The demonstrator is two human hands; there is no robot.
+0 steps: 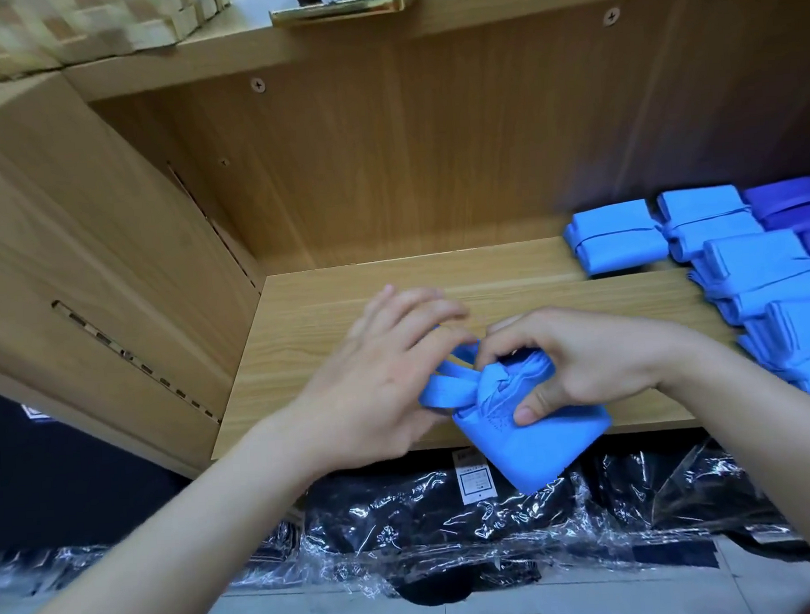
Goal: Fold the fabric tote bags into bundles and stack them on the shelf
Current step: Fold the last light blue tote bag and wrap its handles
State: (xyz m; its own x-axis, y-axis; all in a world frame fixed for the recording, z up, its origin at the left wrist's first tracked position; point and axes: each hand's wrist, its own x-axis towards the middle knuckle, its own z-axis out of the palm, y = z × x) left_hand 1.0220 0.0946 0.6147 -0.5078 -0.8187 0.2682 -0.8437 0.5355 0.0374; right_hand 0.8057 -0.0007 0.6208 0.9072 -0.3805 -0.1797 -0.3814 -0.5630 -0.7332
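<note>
Matt cloth tote bag; smooth wood-grain shelf.

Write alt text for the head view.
A right hand pinches a folded blue tote bag at the front edge of a wooden shelf, the left hand at its straps. Folded blue bundles are stacked on the shelf's right.

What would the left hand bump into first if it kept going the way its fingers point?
Probably the wooden back panel, just left of the stacked blue bundles: the left hand points away and rightward over bare shelf board. Depth is hard to judge.
</note>
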